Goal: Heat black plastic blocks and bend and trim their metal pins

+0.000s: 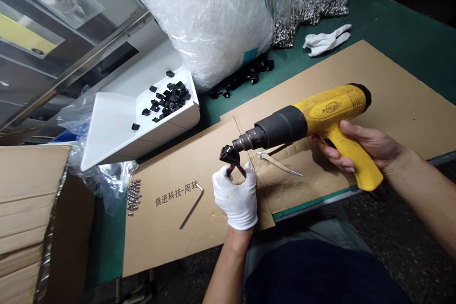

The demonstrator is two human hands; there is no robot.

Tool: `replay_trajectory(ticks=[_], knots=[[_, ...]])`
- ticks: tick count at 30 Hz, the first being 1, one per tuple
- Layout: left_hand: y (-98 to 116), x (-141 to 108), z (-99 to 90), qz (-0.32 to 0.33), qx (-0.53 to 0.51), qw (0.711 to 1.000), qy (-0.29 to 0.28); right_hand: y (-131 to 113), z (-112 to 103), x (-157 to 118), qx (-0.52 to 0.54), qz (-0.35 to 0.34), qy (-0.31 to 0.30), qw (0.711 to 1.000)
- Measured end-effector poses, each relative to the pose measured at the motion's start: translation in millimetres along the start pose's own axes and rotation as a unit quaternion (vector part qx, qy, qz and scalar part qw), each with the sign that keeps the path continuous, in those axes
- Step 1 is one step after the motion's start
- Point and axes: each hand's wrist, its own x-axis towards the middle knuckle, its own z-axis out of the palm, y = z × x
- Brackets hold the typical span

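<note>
White tray (110, 128) holds most loose black parts (171, 97) (left to do, by the look). Gloved L hand (235, 199): grip closed on pliers (233, 166), clamping one black part (227, 154) by nozzle (245, 141) of yellow heat gun (331, 111); bare R hand (363, 147): grip clamped on gun handle (366, 175).

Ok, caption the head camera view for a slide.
A white-gloved left hand holds black pliers at the nozzle of a yellow-and-black heat gun in the bare right hand.

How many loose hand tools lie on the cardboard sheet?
2: an Allen key left of the gloved left hand, and tweezers below the heat gun. More may be hidden under the gun.
</note>
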Motion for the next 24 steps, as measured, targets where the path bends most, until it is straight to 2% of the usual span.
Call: replay_trajectory(ticks=[17,24], knots=[[0,-1,0.2,-0.019,0.01,1.0,-0.008,0,0,1,-0.02,-0.01,0.004,1.0],[3,7,-13.6,-0.038,0.058,0.997,-0.046,-1,2,0,-0.019,-0.011,0.017,1.0]])
